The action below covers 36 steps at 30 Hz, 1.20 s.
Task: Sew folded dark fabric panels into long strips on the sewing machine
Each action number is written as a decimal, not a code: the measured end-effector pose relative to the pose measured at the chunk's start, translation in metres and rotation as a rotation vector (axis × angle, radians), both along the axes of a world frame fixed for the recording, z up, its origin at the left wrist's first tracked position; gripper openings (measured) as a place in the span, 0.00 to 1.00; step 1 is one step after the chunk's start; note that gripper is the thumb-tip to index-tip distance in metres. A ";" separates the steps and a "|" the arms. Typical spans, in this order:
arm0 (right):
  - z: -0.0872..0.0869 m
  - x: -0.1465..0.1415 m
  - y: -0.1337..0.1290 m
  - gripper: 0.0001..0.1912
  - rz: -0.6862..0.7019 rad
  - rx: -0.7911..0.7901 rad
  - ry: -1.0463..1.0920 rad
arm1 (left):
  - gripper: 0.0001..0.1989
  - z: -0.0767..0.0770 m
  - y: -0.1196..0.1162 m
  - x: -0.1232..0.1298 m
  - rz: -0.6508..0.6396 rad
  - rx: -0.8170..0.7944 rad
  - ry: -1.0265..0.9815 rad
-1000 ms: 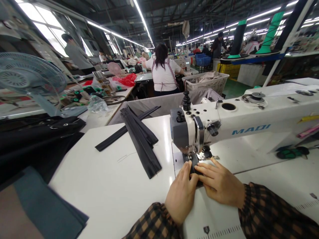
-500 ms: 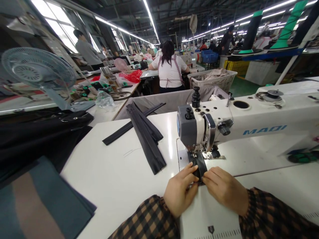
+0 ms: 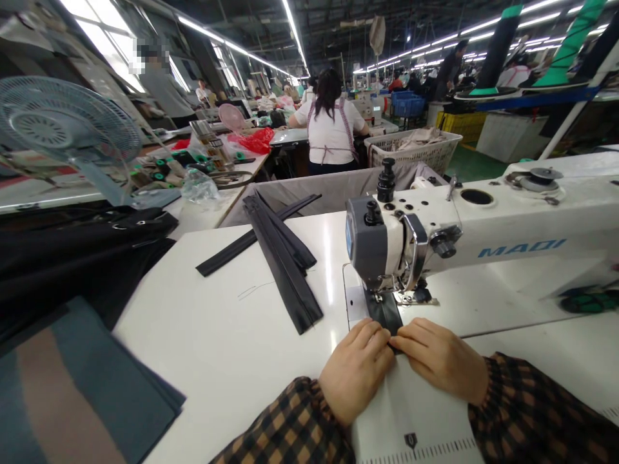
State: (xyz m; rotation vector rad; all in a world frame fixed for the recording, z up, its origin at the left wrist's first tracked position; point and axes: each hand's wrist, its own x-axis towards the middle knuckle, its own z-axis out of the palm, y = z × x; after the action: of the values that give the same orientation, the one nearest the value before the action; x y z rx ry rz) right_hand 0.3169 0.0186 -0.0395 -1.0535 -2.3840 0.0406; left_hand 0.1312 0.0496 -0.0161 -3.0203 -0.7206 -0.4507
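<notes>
A black zipper-like strip (image 3: 388, 314) lies under the presser foot of the white sewing machine (image 3: 454, 219), its near end toward me. My left hand (image 3: 356, 370) pinches that end from the left, fingers drawn together. From the right, my right hand (image 3: 442, 357) closes its fingertips on the same end, almost touching the left ones. Both hands cover part of the strip. Several more black strips (image 3: 285, 270) lie crossed on the white tabletop (image 3: 203, 348), left of the machine. Loose thread (image 3: 254, 290) lies beside them.
Folded blue-grey fabric with a brown band (image 3: 91, 380) and black material (image 3: 72, 264) lie at left. Behind them stands a fan (image 3: 62, 129). A grey cloth-lined bin (image 3: 333, 190) adjoins the table's far edge. A co-worker in white (image 3: 333, 129) sits beyond it.
My left hand's fingers have drawn together and moved slightly right, covering more of the strip's near end. My right hand stays at the same end. The view has shifted slightly.
</notes>
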 end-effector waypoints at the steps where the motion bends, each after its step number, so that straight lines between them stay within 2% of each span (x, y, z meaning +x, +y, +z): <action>1: 0.000 0.000 0.000 0.11 0.000 -0.023 0.004 | 0.06 0.000 -0.001 0.000 0.033 0.005 -0.001; 6: 0.002 -0.001 0.001 0.12 0.036 -0.072 0.012 | 0.05 0.001 -0.007 -0.002 0.140 -0.043 0.013; 11: 0.003 0.002 0.005 0.12 0.026 -0.007 -0.017 | 0.07 -0.004 -0.005 -0.006 0.138 -0.095 0.003; 16: 0.003 0.002 0.018 0.11 -0.064 0.078 -0.106 | 0.07 -0.008 0.008 -0.010 0.132 -0.154 0.016; 20: 0.002 0.000 0.025 0.10 -0.127 0.111 -0.126 | 0.07 -0.007 0.017 -0.008 0.141 -0.140 -0.030; 24: -0.002 0.000 0.025 0.09 -0.130 0.130 -0.139 | 0.08 -0.006 0.020 -0.005 0.105 -0.116 -0.080; 28: -0.004 0.002 0.024 0.08 -0.103 0.122 -0.151 | 0.12 -0.003 0.018 -0.005 0.044 -0.062 -0.013; 36: -0.004 0.002 0.023 0.08 -0.092 0.097 -0.130 | 0.10 -0.003 0.017 -0.004 0.078 -0.035 0.013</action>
State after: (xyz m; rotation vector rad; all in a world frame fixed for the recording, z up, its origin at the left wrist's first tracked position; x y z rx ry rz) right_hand 0.3193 0.0416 -0.0431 -1.1492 -2.4225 -0.1793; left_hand 0.1270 0.0671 -0.0191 -3.0107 -0.8511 -0.4200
